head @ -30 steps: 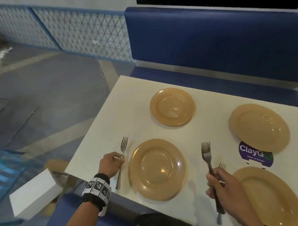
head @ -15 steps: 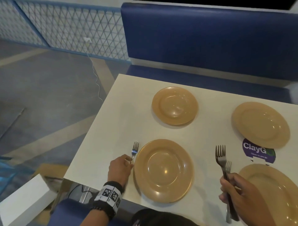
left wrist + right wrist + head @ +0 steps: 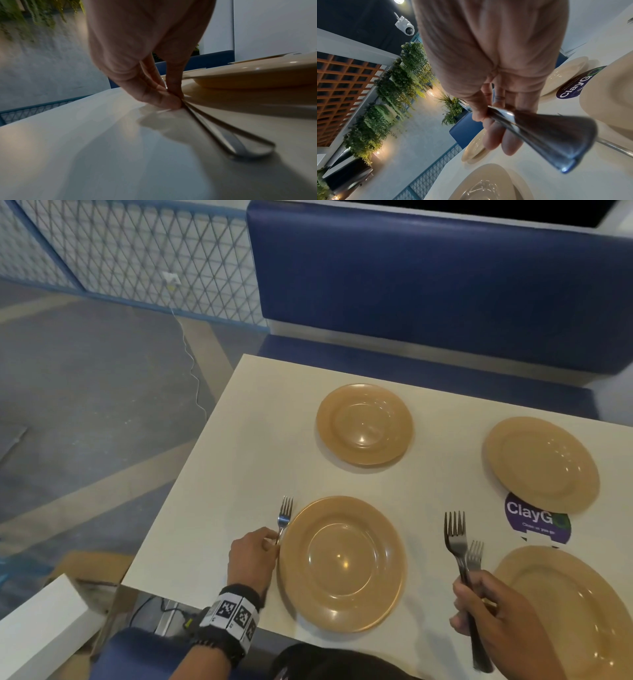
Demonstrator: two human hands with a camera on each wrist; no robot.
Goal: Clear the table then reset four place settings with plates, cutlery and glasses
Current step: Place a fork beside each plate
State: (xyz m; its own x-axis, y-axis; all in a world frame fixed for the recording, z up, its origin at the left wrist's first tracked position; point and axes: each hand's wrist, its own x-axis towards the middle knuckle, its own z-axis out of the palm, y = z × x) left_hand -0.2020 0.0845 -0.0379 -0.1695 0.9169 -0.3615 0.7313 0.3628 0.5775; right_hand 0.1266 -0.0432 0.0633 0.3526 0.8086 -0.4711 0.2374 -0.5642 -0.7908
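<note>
Head view: fork (image 3: pixel 284 517) flat on table (image 3: pixel 219 508), just left of near plate (image 3: pixel 342 563), stem pinched in left hand (image 3: pixel 251 558) grip. Right of that plate, two forks (image 3: pixel 460 546) upright, clamped in right hand (image 3: pixel 493 621) grip. Beyond, ClayGo sticker (image 3: pixel 534 523).

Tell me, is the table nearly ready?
Partly. Four plates are out, like this one. The left hand pinches a fork lying beside it. The right hand holds more forks for the other plates. No glasses or knives are visible.
</note>
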